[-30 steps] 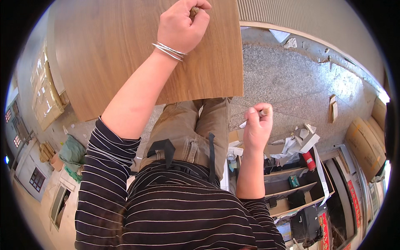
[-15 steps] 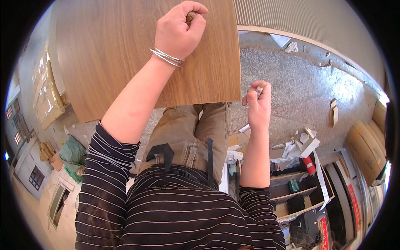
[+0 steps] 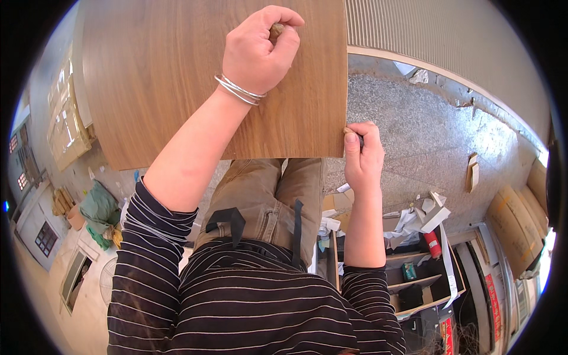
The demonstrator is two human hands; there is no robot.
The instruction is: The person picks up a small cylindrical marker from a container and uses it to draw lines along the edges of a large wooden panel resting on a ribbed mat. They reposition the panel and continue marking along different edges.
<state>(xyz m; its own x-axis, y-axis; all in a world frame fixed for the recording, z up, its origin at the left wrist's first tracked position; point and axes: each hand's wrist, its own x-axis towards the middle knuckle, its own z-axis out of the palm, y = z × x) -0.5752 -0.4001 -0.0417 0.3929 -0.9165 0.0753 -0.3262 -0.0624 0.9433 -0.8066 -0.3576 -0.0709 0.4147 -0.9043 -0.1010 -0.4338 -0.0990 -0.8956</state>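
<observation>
A large brown wooden board (image 3: 177,89) stands in front of me, filling the upper left. My left hand (image 3: 257,53), with thin metal bangles at the wrist, is curled into a fist against the board's face and grips a small brown piece (image 3: 276,28) near its top. My right hand (image 3: 362,155) is at the board's lower right edge. Its thumb and fingers pinch a small thin object (image 3: 350,131) that touches that edge. What this object is cannot be made out.
Below the board are my tan trousers (image 3: 266,195) and striped shirt. A speckled stone floor (image 3: 426,136) lies to the right, with paper scraps (image 3: 423,213), a cardboard piece (image 3: 471,171) and an open wooden box of small items (image 3: 414,278). Cardboard boxes (image 3: 515,219) stand far right.
My right hand has risen from beside my leg up to the board's right edge, still pinching the small object. My left hand has stayed on the board.
</observation>
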